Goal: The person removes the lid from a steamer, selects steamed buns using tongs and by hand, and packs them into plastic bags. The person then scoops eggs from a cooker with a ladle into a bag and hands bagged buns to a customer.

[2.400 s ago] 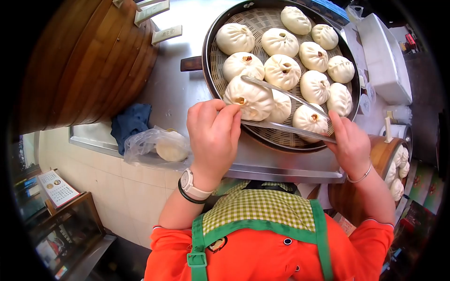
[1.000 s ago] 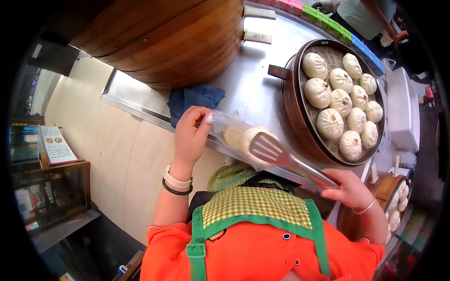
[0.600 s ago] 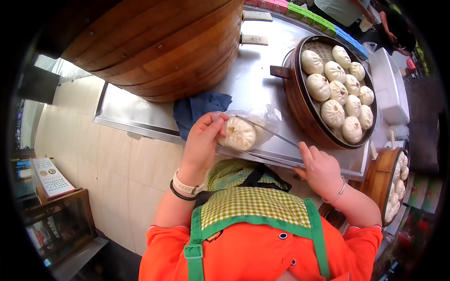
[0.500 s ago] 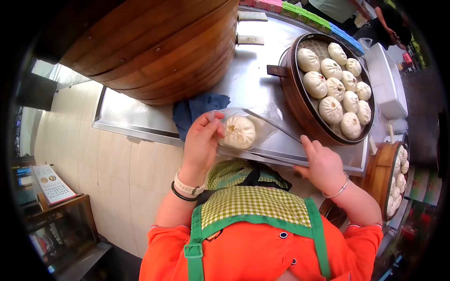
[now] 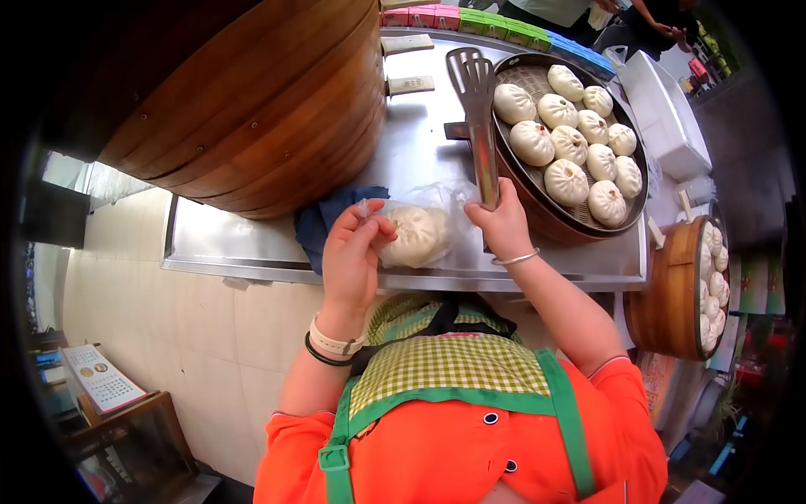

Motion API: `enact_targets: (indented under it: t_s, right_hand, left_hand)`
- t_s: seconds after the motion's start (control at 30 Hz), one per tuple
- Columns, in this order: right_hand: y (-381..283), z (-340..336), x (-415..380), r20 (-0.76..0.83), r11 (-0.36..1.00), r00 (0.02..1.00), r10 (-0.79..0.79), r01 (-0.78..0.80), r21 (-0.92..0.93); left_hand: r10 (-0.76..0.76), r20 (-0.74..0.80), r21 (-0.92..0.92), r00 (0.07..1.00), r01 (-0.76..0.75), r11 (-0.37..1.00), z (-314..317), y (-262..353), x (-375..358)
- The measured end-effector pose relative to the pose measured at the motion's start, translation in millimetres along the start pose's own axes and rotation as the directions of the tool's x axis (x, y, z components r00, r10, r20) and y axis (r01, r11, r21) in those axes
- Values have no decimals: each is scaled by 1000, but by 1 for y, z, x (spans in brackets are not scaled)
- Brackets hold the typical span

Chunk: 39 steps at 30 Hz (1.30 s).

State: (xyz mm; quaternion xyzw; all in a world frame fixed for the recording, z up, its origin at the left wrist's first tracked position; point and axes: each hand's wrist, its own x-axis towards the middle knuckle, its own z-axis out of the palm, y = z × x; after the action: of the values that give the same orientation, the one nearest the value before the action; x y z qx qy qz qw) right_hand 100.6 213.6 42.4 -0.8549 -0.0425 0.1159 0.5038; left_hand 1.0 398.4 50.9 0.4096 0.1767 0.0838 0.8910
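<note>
My left hand [image 5: 354, 244] pinches the edge of a clear plastic bag [image 5: 449, 202]. Inside the bag sits a pleated steamed bun [image 5: 417, 235], close to the metal counter's front edge. My right hand [image 5: 501, 220] is closed around the handle of a slotted metal spatula [image 5: 477, 101], whose blade points up and away from me. Just right of the spatula, a round steamer tray [image 5: 537, 81] holds several white buns [image 5: 566, 182]. Part of the tray's side handle is hidden behind the spatula.
A tall wooden steamer stack [image 5: 243, 118] stands at the left, with a blue cloth [image 5: 312, 235] at its base. A second steamer [image 5: 667, 290] with buns is at the right. Coloured boxes [image 5: 504, 29] line the counter's back, beside a white foam box [image 5: 663, 113]. People stand beyond.
My right hand has moved left and up, swinging the spatula from the bag's mouth to point upward. The bun stays in the bag, still pinched by my left hand. The view has shifted slightly.
</note>
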Motion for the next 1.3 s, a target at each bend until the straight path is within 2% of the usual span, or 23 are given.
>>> enact_targets:
  t_s: [0.03,0.07,0.1,0.13,0.2,0.23,0.27,0.33,0.37,0.43,0.57,0.67,0.7,0.73,0.8,0.87,0.93,1.0,1.07,1.13,1.17,1.23,1.3]
  right_hand:
    - [-5,-4,0,0,1000,1000,-10,10,1]
    - [-16,-11,-6,64,960,997,-40,20,279]
    - [-26,-18,-12,118,845,990,-82,6,534]
    - [-36,-22,-17,125,846,989,-82,3,533]
    - [-58,-27,-22,299,796,951,-76,-122,593]
    - [-69,-23,-26,289,838,953,-95,-80,540]
    - [-70,-20,-25,349,840,916,-198,-24,541]
    - [-73,-25,-18,567,853,800,-196,-146,502]
    - [-71,-27,-14,614,850,756,-227,-154,504]
    - [-66,-34,-10,683,851,691,-238,-190,489]
    - [-70,-43,-2,716,819,608,-342,-181,545]
    - [-71,-46,-1,677,769,615,-404,-172,615]
    - [-65,-49,1,657,768,629,-415,-145,624]
    - [-60,-48,0,594,779,683,-425,-57,624]
    - [-57,-53,-5,530,786,735,-422,5,618]
    - [-54,-60,-4,507,791,763,-401,10,611]
    - [-55,-57,-8,365,788,829,-424,139,599]
    - [-61,-46,-11,199,781,868,-455,281,558]
    - [-62,-41,-7,79,764,865,-495,390,514]
    - [-74,-24,-9,-85,794,888,-453,445,414]
    - [-86,-15,-14,-89,801,886,-454,450,396]
    - [-113,5,-21,-336,860,900,-279,390,329]
    - [-114,-6,-29,-304,897,925,-227,320,305]
  left_hand:
    - [12,7,25,1000,-12,1000,0,1,3]
    - [17,1,21,1000,-17,1000,-1,1,5]
    - [25,61,147,998,-34,988,-1,1,8]
    - [23,122,271,992,-56,961,0,0,9]
    - [28,305,486,952,-181,855,24,1,3]
    - [147,458,621,877,-434,653,25,-7,5]
    - [104,476,674,873,-438,595,34,-3,0]
    - [75,437,592,896,-350,726,34,-8,1]
    - [108,410,600,906,-357,716,34,-6,-1]
    - [-204,225,530,953,56,846,32,0,-7]
    - [-122,71,622,990,52,782,28,14,-21]
    - [246,243,837,938,-331,436,20,24,-32]
    - [277,254,887,927,-337,315,12,32,-39]
    - [304,238,891,922,-332,309,3,41,-45]
    - [358,37,570,933,-314,759,-21,63,-57]
    - [367,-53,582,929,-270,767,-55,114,-70]
    - [460,-239,372,855,-357,857,-93,155,-76]
    - [536,-329,375,777,-414,830,-134,201,-78]
    - [575,-308,449,758,-417,790,-174,239,-69]
    - [597,-262,643,758,-324,694,-219,282,-51]
    - [590,-262,629,764,-329,705,-240,296,-39]
    - [629,-239,776,739,-244,582,-287,334,0]
    - [673,-145,875,725,-224,430,-334,368,48]
